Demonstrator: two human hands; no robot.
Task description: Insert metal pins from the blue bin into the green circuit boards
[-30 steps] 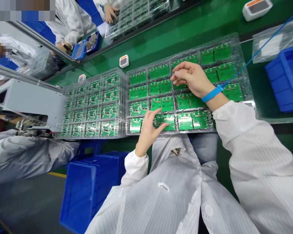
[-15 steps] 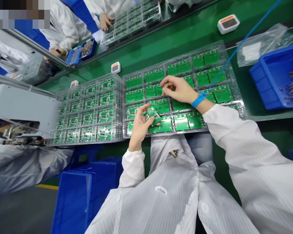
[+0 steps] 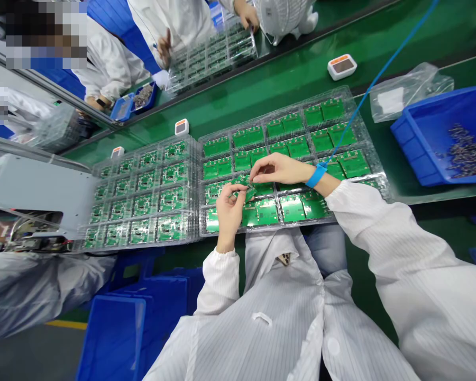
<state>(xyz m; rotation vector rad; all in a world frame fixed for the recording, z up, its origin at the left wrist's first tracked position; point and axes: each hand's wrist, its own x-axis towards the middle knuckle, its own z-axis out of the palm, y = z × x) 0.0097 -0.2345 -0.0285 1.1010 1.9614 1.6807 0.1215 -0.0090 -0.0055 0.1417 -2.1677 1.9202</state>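
Observation:
My left hand (image 3: 229, 210) pinches a small green circuit board (image 3: 250, 192) between thumb and fingers, tilted above the clear plastic tray (image 3: 362, 123). Over the same board, my right hand (image 3: 277, 168) has its thumb and fingertips closed together at the board's upper edge. Whatever sits in that pinch is too small to make out. A blue wrist strap (image 3: 316, 175) with a cord circles my right wrist. Green boards (image 3: 293, 208) lie in the tray's compartments beneath both hands, which partly cover the middle ones.
To the left stands a stack of clear trays (image 3: 193, 182) with populated boards. A blue bin (image 3: 420, 159) at right holds small metal parts (image 3: 466, 153). Near it lie a plastic bag (image 3: 412, 92) and a white timer-like device (image 3: 341, 67). Co-workers sit across the bench, beside a white fan (image 3: 283, 18).
My right hand has come down and left from above the tray to the board in my left hand, its fingertips now meeting there. The view has shifted slightly.

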